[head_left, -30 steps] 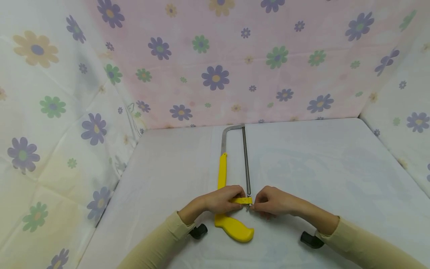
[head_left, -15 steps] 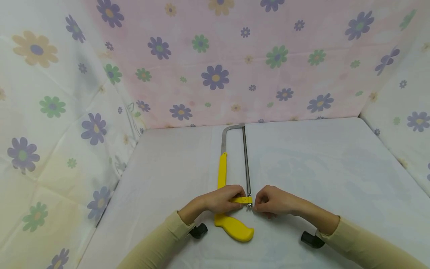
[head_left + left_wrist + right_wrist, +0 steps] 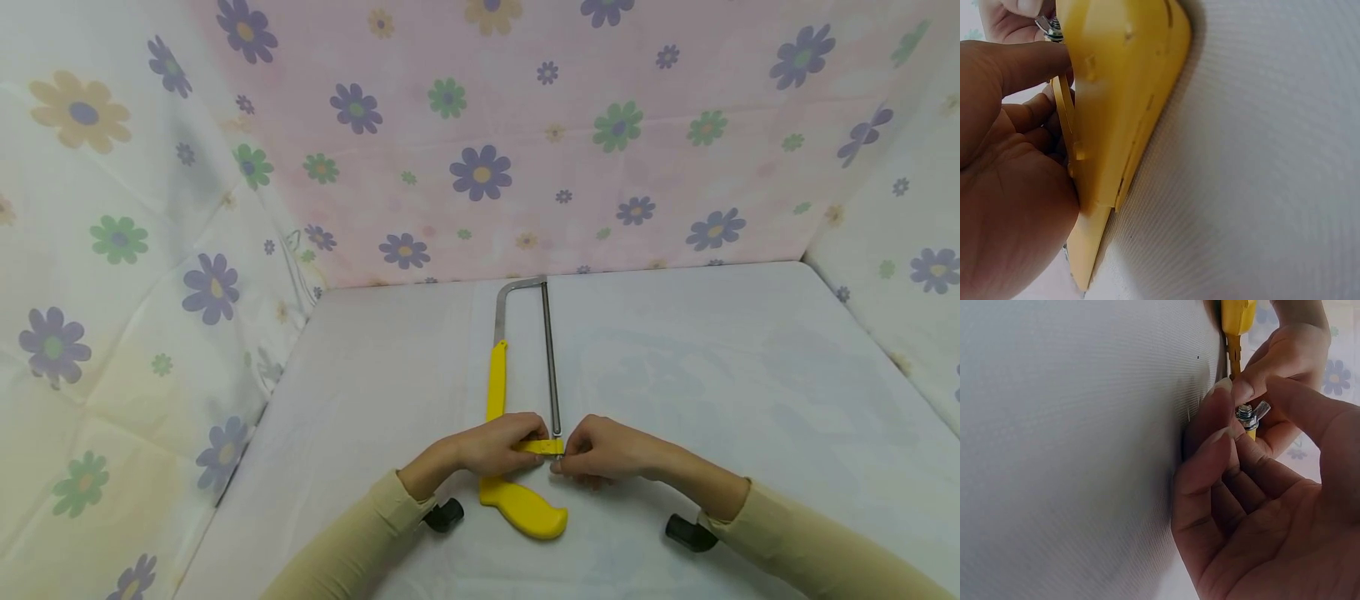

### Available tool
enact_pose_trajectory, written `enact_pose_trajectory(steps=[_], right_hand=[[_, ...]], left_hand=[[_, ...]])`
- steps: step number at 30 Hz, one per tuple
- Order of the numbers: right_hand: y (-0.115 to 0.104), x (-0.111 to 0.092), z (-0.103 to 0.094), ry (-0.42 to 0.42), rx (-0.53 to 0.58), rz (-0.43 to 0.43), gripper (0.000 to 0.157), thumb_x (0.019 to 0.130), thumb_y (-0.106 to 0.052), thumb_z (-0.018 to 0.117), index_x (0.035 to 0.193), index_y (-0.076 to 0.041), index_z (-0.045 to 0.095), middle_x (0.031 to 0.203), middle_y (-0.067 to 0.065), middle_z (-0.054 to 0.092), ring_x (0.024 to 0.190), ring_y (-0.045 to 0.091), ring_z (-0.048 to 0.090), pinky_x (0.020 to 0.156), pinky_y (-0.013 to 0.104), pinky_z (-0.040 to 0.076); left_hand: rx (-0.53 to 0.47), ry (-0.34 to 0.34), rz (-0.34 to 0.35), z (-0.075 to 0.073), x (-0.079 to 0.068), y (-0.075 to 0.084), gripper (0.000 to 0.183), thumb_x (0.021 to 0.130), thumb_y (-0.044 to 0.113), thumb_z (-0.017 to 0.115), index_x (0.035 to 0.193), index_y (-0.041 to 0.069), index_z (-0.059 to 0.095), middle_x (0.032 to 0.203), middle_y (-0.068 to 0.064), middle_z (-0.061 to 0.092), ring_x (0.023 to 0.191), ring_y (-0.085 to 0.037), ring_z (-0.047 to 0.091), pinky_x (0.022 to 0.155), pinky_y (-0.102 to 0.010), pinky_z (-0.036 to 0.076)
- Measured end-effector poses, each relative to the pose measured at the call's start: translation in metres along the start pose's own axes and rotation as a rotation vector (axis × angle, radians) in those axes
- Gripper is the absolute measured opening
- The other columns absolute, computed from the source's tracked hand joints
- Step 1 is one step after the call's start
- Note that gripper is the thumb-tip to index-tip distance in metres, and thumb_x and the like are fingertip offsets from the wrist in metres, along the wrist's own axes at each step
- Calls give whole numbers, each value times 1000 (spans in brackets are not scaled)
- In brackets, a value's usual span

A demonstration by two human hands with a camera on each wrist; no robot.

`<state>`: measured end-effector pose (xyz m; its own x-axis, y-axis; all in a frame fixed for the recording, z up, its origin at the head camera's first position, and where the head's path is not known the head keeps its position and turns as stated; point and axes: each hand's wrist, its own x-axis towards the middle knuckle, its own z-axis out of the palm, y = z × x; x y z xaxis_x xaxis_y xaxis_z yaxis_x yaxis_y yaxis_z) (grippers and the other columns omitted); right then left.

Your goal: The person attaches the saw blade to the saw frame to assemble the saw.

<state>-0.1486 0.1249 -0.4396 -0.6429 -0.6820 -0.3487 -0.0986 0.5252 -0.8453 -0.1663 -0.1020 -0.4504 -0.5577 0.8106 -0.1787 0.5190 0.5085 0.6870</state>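
Note:
A hacksaw with a yellow handle and grey metal front frame lies on the white table, its handle end nearest me. Its dark blade runs along the right side. My left hand grips the yellow crosspiece at the blade's near end. Just below that crosspiece, the fingers of my right hand are curled around a silver wing nut, which the head view hides behind them. In the left wrist view, the wing nut shows beyond my left thumb.
A white cloth covers the table. Flower-printed sheets hang behind it as a pink back wall and at both sides. Black wrist mounts sit under the beige sleeves.
Half a second ago my right fingertips stood slightly right of the wing nut, which was visible. Now they have moved left onto it. The left hand and the hacksaw have stayed in place.

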Motion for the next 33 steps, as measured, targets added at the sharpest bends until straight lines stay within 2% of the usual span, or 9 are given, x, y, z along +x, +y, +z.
enact_pose_trajectory(steps=[4,12,22,33], right_hand=[[0,1,0,6,-12,3,40,89,-39,62,69,-4,67,57,7,59,47,15,48,45,25,38],[1,0,0,15,-23,9,39,90,-38,61,68,-6,67,55,5,58,46,14,46,45,25,36],[2,-8,-6,34,-25,16,26,89,-30,64,75,-8,69,60,6,60,49,14,49,46,27,41],[2,-7,-4,47,-23,-44,16,87,-20,67,78,-6,66,60,10,59,48,13,46,45,26,39]], left_hand=[[3,0,-1,0,0,0,13,94,14,58,105,13,53,96,6,52,85,-8,47,77,-19,41],[5,1,1,0,0,0,14,94,16,58,106,13,53,96,7,52,84,-6,47,76,-18,41],[16,0,-5,-1,0,0,15,94,18,58,107,14,53,96,7,52,84,-6,47,76,-18,42],[25,5,-4,0,0,-1,15,94,20,59,107,15,53,95,8,51,84,-5,46,76,-18,41]])
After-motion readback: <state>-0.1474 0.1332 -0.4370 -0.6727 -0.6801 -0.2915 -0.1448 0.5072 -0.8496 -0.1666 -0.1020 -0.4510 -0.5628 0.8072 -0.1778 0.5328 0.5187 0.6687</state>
